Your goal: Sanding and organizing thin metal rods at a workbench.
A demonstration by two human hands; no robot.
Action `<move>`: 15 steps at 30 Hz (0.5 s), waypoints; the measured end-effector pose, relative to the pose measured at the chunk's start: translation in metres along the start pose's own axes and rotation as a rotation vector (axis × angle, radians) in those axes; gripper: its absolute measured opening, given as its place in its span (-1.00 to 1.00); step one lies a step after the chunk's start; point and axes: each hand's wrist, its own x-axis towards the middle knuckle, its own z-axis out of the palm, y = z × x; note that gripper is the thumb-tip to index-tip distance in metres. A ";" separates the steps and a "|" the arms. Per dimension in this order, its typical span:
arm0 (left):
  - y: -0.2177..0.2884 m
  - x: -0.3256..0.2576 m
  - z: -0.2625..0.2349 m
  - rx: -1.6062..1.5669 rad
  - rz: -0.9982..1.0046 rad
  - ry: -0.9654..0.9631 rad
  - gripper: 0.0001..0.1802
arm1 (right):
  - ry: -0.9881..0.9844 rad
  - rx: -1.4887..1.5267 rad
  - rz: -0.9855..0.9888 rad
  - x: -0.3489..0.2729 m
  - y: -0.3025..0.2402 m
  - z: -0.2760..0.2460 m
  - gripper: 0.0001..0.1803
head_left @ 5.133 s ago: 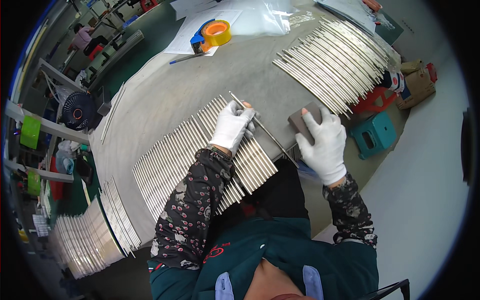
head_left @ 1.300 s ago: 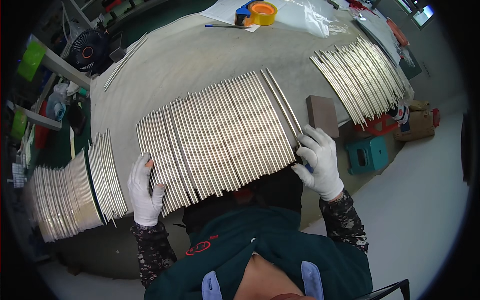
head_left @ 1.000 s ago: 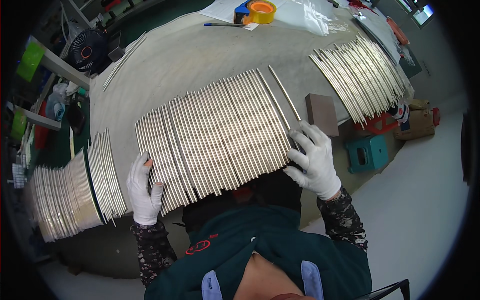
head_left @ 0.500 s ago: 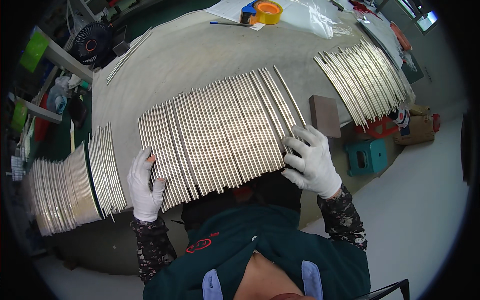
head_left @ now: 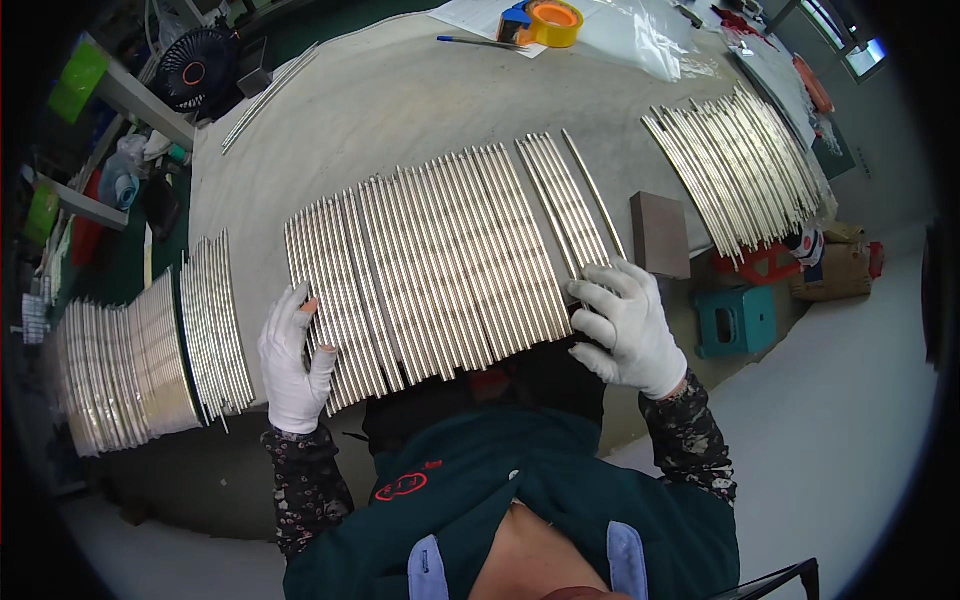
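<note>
A wide row of slim silver metal rods (head_left: 450,260) lies side by side on the grey table in front of me. At its left edge rests my left hand (head_left: 296,362), white-gloved with the thumb and one fingertip bare. Its fingers are apart and touch the outermost rods. To the right, a narrow group of rods (head_left: 563,200) stands apart from the row by a gap. My right hand (head_left: 630,328), also gloved, has its bent, spread fingers at the lower ends of this group, partly covering them. One single rod (head_left: 594,195) lies farther right, its lower end near my right fingers.
Right of the rods sits a brown block (head_left: 660,235), with another rod bundle (head_left: 738,170) beyond it. More rods (head_left: 215,325) lie at the left. A tape dispenser (head_left: 540,22) and a pen (head_left: 478,41) are at the back. A teal stool (head_left: 735,318) stands below.
More rods at the right have been parted from the main row, making a wider separate group. The whole view has shifted slightly. Both hands keep nearly the same places.
</note>
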 end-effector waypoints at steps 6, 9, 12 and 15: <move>0.000 0.000 -0.002 0.009 0.002 -0.006 -0.28 | -0.002 0.001 -0.012 0.007 -0.006 -0.001 -0.67; 0.000 0.000 0.000 0.001 0.003 -0.003 -0.29 | -0.069 0.011 -0.046 0.005 -0.002 0.001 -0.66; 0.000 -0.001 -0.001 0.010 0.003 -0.008 -0.30 | 0.000 0.071 -0.005 -0.002 -0.003 0.003 -0.64; 0.000 0.000 -0.001 0.009 0.004 -0.005 -0.29 | 0.008 0.059 -0.007 0.005 -0.008 0.001 -0.63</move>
